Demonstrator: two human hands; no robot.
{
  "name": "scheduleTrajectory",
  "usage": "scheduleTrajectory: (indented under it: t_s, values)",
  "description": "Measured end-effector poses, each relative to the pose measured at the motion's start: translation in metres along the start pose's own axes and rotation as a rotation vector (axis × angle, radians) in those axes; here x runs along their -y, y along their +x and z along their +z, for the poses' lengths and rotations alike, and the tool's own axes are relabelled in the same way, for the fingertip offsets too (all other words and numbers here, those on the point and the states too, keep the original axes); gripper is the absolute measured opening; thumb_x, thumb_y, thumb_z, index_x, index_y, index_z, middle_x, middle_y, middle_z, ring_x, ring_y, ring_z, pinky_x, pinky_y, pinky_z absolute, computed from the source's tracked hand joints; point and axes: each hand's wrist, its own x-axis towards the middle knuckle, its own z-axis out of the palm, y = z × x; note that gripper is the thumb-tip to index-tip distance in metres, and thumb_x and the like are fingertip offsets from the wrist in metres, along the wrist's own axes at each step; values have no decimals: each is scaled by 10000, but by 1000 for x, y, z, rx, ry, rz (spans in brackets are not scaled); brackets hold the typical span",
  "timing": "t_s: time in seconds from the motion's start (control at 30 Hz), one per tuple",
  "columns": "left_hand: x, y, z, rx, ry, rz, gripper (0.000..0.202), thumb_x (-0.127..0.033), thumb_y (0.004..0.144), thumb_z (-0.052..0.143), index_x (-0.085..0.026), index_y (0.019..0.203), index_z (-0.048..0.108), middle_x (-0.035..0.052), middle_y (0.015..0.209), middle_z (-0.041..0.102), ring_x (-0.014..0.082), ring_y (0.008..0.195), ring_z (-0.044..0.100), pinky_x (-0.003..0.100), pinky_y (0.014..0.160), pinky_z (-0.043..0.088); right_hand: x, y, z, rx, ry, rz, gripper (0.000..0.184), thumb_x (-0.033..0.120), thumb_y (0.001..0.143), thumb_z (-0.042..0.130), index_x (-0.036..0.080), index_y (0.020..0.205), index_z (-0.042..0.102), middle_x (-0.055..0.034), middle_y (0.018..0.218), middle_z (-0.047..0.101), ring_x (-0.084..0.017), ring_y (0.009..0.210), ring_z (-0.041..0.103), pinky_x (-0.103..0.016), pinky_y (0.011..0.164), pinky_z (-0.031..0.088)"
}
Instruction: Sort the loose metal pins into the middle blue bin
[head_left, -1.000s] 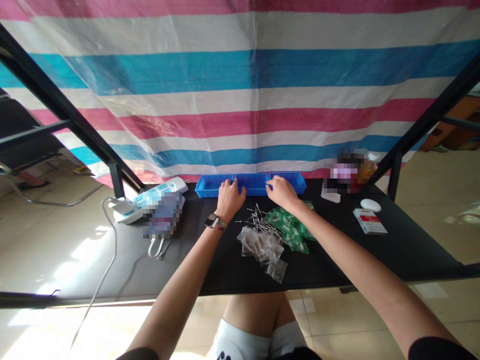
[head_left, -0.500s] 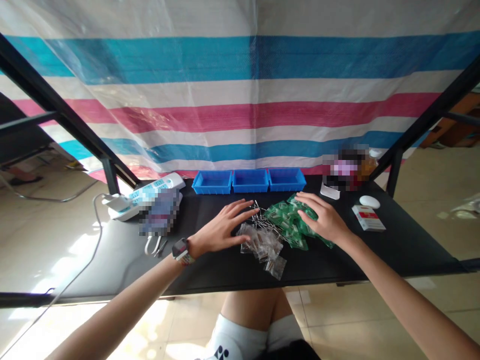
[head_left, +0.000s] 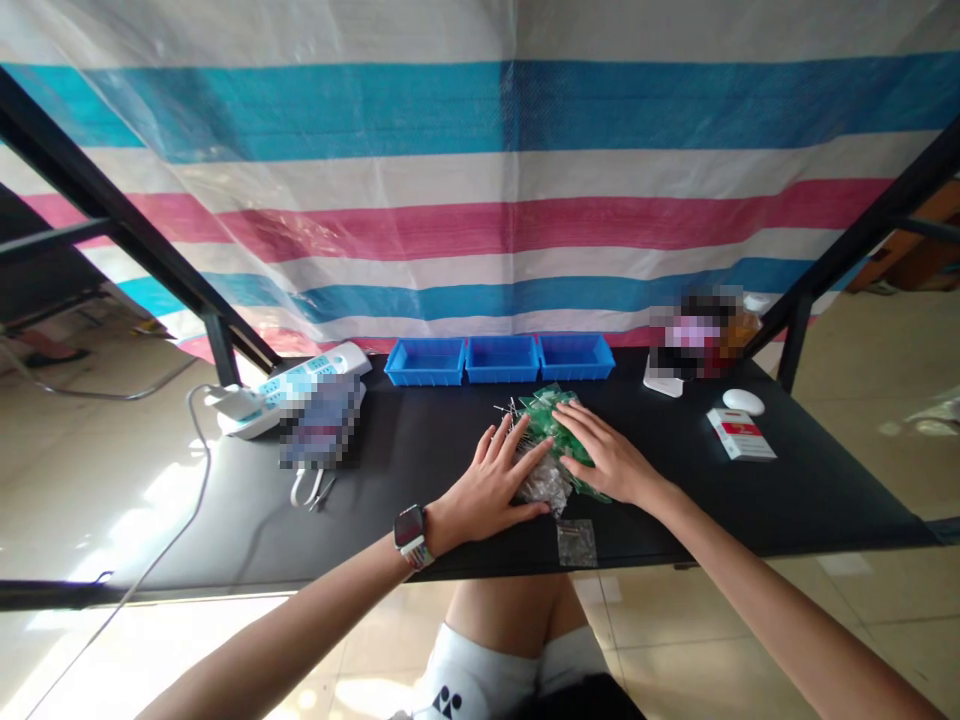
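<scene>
A striped tarp (head_left: 480,200) in blue, pink and white hangs behind a black table (head_left: 787,490), and three blue trays (head_left: 500,359) sit in a row at its back edge. Just in front of the trays, on the person's side, there's a heap of stuff with both hands on it. The left hand (head_left: 491,485) lies flat, fingers spread, on a bunch of small clear bags (head_left: 544,485). The right hand (head_left: 600,455) lies flat too, fingers out, covering green packets (head_left: 551,415). Neither hand grips anything, and they sit close together, thumbs nearly meeting. Thin metal pins (head_left: 510,412) poke out of the heap on the side nearest the trays. One clear bag (head_left: 576,543) lies alone, further from the trays than the heap, near the table's front edge. Left of the trays is a white power strip (head_left: 300,385). Well to the right of the trays are a white mouse (head_left: 742,402) and a red and white box (head_left: 740,433). A watch (head_left: 411,530) is on the left wrist.
</scene>
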Motion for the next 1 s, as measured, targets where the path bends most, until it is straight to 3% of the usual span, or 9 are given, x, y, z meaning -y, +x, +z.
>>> scheduleTrajectory:
  t_s: [0.27,0.43,0.53,0.67,0.8,0.9,1.0]
  values:
    - [-2,-7,4,-79,-26,-91,983,-739,971,563,-273,1735,156,193,1804,60,472,1658,8,723,1290,183,11,24,6,1,173,-42,630,424,1043,596,266,1635,449,-107,1694,442,-305,1582,407,-544,1293,390]
    - [13,-13,-15,-37,-72,-23,1178,-845,835,647,-294,1740,132,176,1808,60,501,1648,51,720,1294,173,12,24,-13,-61,266,-32,596,408,1037,610,293,1608,486,-101,1659,491,-300,1532,487,-532,1267,427]
    - [30,-18,-31,10,-73,74,1201,-834,805,696,-317,1738,147,164,1808,88,501,1643,98,701,1293,205,12,7,-30,-123,288,-37,586,378,1016,650,296,1581,515,-103,1607,549,-310,1512,509,-543,1271,422]
    - [53,-19,-44,60,-52,148,1192,-790,787,763,-363,1729,170,133,1811,109,493,1641,128,700,1289,212,21,-36,-43,-33,223,9,842,409,912,784,322,1655,396,-112,1687,441,-357,1556,440,-581,1269,415]
    - [68,-2,-45,97,-36,193,1241,-758,714,849,-395,1716,213,105,1812,121,497,1641,124,695,1287,221,36,-72,-33,95,60,48,1208,467,753,919,352,1726,214,-95,1796,195,-426,1627,262,-625,1279,376]
    - [71,19,-41,93,-59,248,1274,-741,647,900,-410,1702,267,92,1806,166,503,1636,148,693,1291,214,40,-74,-19,112,0,58,1359,518,701,951,358,1741,91,-102,1816,48,-458,1641,178,-656,1289,327]
    - [69,35,-34,110,-69,281,1252,-743,648,895,-398,1695,300,113,1794,206,511,1629,171,724,1278,201,33,-57,-8,114,-28,48,1407,589,702,936,329,1743,25,-140,1813,-8,-464,1649,112,-682,1297,268]
